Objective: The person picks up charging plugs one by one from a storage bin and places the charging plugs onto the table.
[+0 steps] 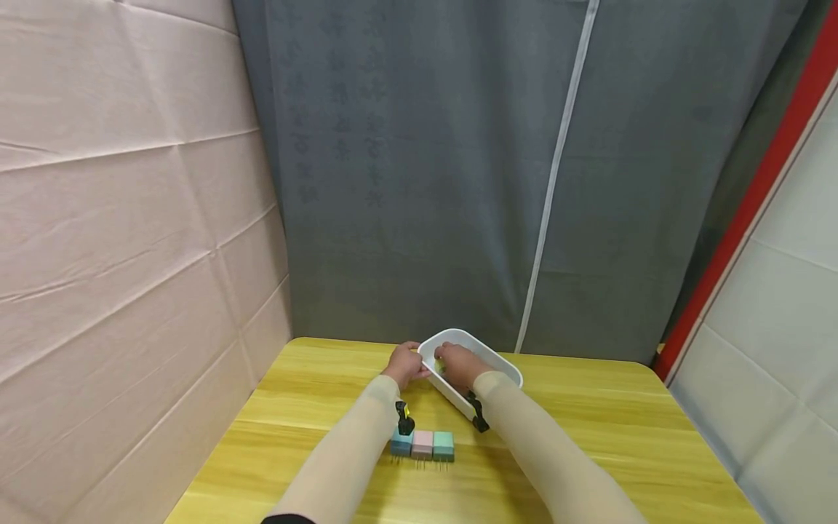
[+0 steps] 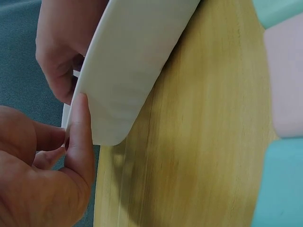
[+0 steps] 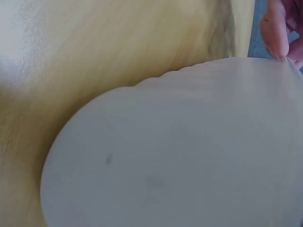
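A white oblong bin stands at an angle toward the far side of the table. At its far left corner my left hand pinches the rim, thumb and fingers on either side of the wall. My right hand reaches down inside the bin with curled fingers, around a small yellow-green object that they mostly cover. The left wrist view shows the right hand behind the rim. In the right wrist view the bin's white surface hides the right hand, while the left hand grips the rim.
Blue, pink and mint blocks sit in a row on the wooden table, nearer me than the bin. The left forearm partly covers the blue block. A grey curtain hangs behind the table.
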Demonstrator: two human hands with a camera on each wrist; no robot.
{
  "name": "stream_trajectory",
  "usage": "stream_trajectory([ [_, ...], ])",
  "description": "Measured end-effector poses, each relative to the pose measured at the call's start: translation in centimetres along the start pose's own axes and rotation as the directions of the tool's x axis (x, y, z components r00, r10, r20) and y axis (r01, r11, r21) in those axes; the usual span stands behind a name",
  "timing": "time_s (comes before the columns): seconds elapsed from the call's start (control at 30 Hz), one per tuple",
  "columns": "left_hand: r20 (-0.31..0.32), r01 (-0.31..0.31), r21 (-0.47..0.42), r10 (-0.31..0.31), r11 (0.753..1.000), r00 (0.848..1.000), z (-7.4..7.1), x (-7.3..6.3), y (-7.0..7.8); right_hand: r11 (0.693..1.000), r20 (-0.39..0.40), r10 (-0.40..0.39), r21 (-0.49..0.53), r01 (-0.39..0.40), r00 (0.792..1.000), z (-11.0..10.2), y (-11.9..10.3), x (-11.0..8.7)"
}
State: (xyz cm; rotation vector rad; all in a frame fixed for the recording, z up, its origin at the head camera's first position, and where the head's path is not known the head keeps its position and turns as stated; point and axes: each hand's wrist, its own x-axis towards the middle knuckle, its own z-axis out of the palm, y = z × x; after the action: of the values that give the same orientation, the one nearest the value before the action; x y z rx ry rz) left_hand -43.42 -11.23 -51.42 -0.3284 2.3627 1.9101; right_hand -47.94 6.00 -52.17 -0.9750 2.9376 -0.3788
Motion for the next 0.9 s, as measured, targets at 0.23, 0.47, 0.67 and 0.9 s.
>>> stream_trajectory([
  [0.23, 0.001, -0.009, 0.004, 0.009, 1.000, 1.000, 0.1, -0.1, 0.2, 0.994, -0.099, 0.048, 0.103, -0.038, 0.994, -0.7, 0.7, -1.0],
  [0.47, 0.018, -0.010, 0.000, 0.010, 1.000, 1.000, -0.3, -1.7, 1.0, 0.983, -0.117, 0.068, 0.178, -0.046, 0.991, -2.1, -0.2, -3.4],
  [0.67, 0.017, -0.006, -0.027, 0.006, 1.000, 1.000, -0.3, -1.2, 1.0, 0.990, -0.166, 0.022, 0.139, 0.001, 0.986, -3.3, -0.1, -5.2],
  [0.9, 0.001, 0.001, -0.002, -0.001, 1.000, 1.000, -0.1, -0.8, 0.6, 0.986, -0.182, 0.010, 0.164, 0.020, 0.983, -4.5, -0.8, -8.3],
])
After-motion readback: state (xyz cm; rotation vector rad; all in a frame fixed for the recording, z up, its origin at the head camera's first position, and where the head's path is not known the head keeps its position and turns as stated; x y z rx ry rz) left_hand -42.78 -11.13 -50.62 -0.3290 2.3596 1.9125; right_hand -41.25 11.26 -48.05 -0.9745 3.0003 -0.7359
